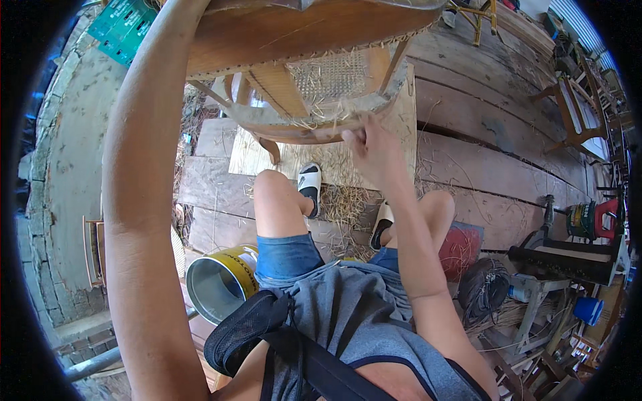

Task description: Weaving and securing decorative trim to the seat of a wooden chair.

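Green crates upper left; yellow can lower left; dark coil, blue bucket lower right.

Chair ahead over board, bucket left of the person's legs, coil right.

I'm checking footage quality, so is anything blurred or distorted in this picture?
Head view: the right hand looks blurred at the fingertips, by the wooden chair; head view again: grey paving at left bends along the dark rim.
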`<state>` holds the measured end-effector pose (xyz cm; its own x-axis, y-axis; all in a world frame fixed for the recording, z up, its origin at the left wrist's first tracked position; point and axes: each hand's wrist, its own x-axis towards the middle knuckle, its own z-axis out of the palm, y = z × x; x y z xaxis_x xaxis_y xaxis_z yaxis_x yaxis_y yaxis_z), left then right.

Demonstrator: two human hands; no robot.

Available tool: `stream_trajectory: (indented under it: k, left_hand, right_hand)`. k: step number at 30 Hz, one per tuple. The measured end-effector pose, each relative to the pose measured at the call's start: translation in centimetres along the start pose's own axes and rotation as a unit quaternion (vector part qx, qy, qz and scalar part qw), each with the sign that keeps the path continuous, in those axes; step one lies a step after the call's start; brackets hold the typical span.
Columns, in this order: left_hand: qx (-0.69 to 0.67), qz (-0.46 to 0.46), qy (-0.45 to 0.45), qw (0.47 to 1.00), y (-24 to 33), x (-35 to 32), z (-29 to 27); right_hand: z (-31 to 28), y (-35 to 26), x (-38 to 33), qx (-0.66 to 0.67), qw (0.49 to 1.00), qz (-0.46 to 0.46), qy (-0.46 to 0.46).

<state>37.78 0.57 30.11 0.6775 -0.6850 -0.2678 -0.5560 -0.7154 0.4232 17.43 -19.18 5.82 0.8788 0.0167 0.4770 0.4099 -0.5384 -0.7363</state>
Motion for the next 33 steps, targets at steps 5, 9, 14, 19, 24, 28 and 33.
stream_trajectory:
  k: [5, 9, 14, 19, 24, 28, 33]
  left_hand:
    - [0.045, -0.253, 0.041, 0.966, -1.3, 1.1, -0.1]
    - [0.064, -0.12, 0.009, 0.991, -4.4, 1.6, -0.9]
    - [-0.024, 0.205, -0.049, 0.977, -7.9, 1.8, -1.5]
    - [0.152, -0.134, 0.02, 0.979, -0.1, 1.4, 0.4]
    - [-0.096, 0.083, -0.071, 0.989, -6.8, 1.9, -0.4]
    - [-0.107, 0.316, -0.134, 0.933, -7.3, 1.6, -1.2]
    - [-0.032, -0.275, 0.054, 0.959, 2.4, 0.2, 1.5]
  right_hand:
    - [0.2, -2.3, 4.6, 0.025, 0.999, 0.022, -0.015]
    - [2.0, -4.6, 7.6, 0.06, 0.993, 0.1, -0.008]
    - [6.5, -4.7, 8.3, 0.127, 0.971, 0.049, 0.197]
    - [4.6, -3.3, 6.0, 0.094, 0.986, 0.017, 0.137]
    - [2.6, -3.5, 1.2, 0.061, 0.996, -0.059, 0.033]
    - [0.9, 1.2, 5.5, 0.072, 0.993, 0.094, 0.026]
    - [-1.1, 0.4, 7.6, 0.188, 0.976, 0.106, 0.021]
